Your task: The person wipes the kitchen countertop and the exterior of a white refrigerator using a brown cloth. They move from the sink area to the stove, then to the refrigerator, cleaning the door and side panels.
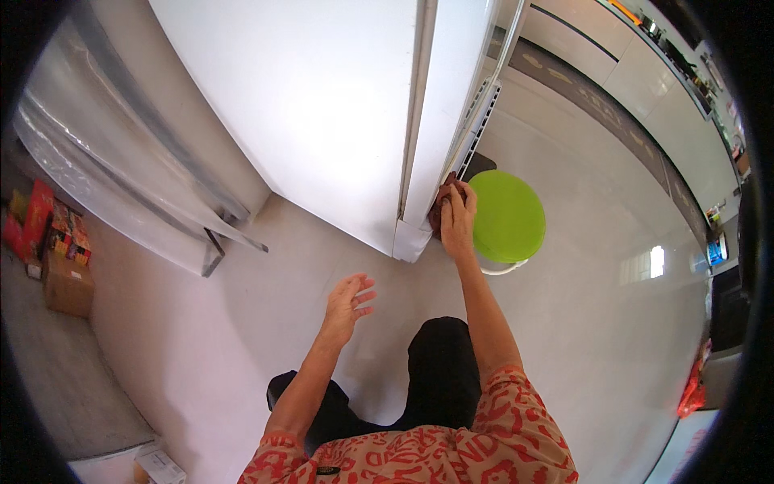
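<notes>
My right hand [459, 221] holds a crumpled brown cloth [436, 213] against the lower front edge of a tall white refrigerator [326, 103]. Part of the cloth is hidden behind my fingers. Right beside that hand is a round green lid or seat [509, 216], with a white curved handle [505, 270] showing under its rim. My left hand [349, 302] hangs over the floor, fingers apart, holding nothing. A slotted white grille [481, 124] runs along the refrigerator's front, beyond the cloth.
Clear plastic sheeting [121, 163] drapes at the left, ending in a metal foot [213, 251]. Cardboard boxes [68, 284] stand farther left. Pale kitchen cabinets [644, 78] line the right side. Smooth pale floor tiles [592, 339] reflect light. A dark flat object [482, 163] lies behind the green lid.
</notes>
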